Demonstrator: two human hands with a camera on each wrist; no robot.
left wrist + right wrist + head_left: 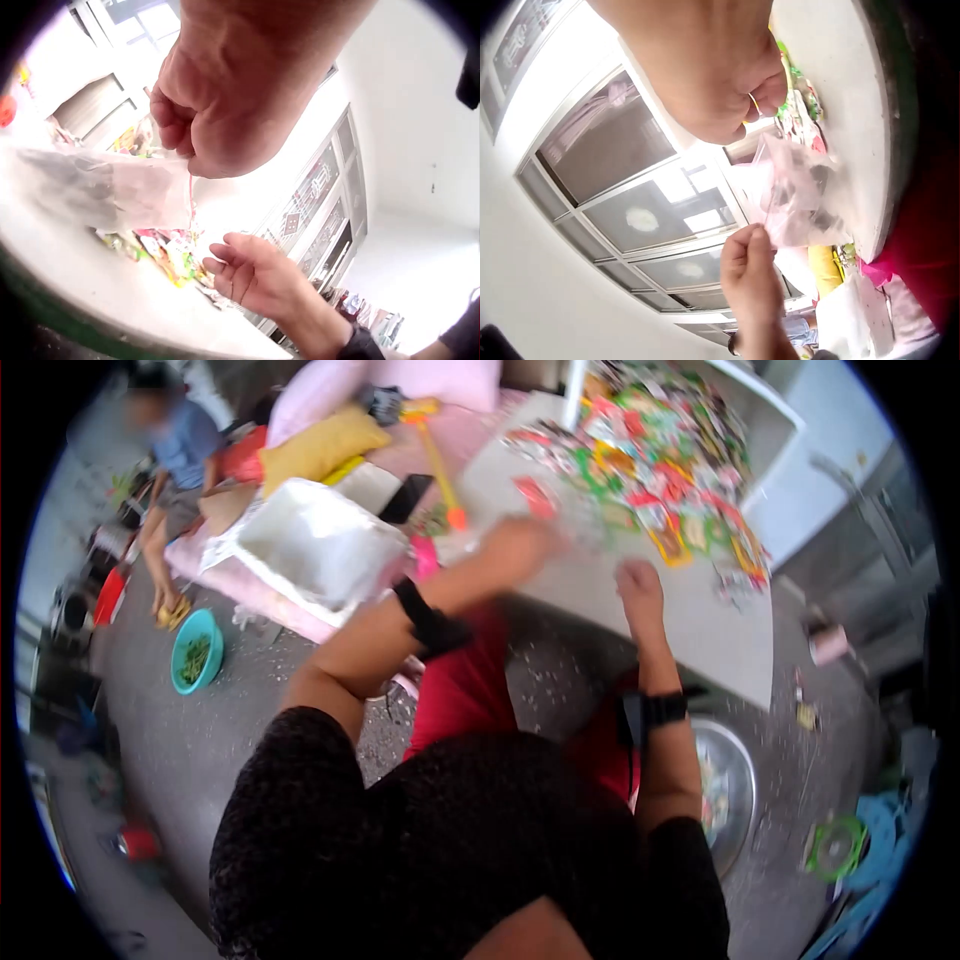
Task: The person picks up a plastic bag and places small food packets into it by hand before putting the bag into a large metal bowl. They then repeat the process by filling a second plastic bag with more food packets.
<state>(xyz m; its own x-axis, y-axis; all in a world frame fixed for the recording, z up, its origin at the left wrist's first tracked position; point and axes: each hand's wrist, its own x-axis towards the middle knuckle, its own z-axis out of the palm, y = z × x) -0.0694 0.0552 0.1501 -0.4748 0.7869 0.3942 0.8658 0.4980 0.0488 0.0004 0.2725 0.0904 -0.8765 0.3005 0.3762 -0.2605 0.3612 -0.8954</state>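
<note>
My left hand pinches the edge of a thin clear plastic bag over the pale table. In the right wrist view the bag hangs from the thumb and fingers of that hand, with some dark print or contents showing through it. My right hand is held a little apart from the bag, near the table's front edge. Its fingers are loosely bent and hold nothing, as the left wrist view shows. Behind the bag lies a heap of colourful small wrapped packets. A red packet lies beyond the left hand.
The table has a rounded edge in front of my knees. A metal basin stands on the floor at right. To the left are a white foam box, a yellow-orange toy hammer, a teal basin with greens and a seated person.
</note>
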